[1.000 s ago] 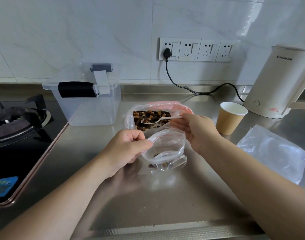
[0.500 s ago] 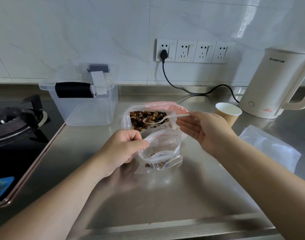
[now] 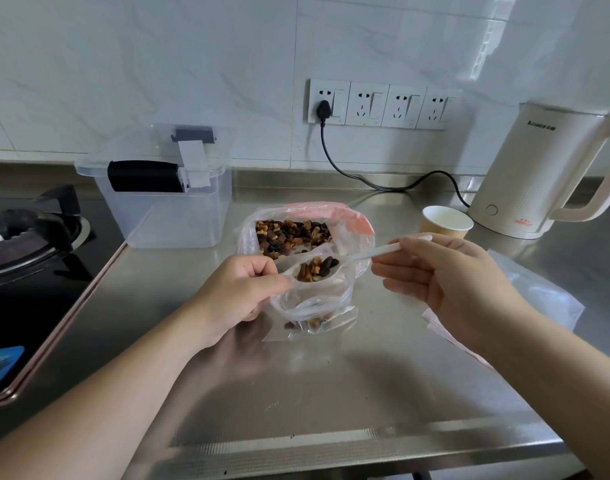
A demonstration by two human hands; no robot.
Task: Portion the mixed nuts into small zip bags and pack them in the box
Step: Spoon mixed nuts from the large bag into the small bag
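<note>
Lifted from the big bag point(image 3: 355, 220), my right hand's point(image 3: 445, 278) pinched plastic spoon point(image 3: 317, 268) now carries nuts over the small zip bag point(image 3: 314, 303), whose rim my left hand point(image 3: 241, 292) pinches.

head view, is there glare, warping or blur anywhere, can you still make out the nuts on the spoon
Head view: soft daylight glare washes the steel counter near the bottom edge; wide-angle warping bows the kettle and wall tiles at the right; both forearms smear slightly toward the corners; the nuts on the white spoon stay sharp, as do the left hand and right hand.
</note>
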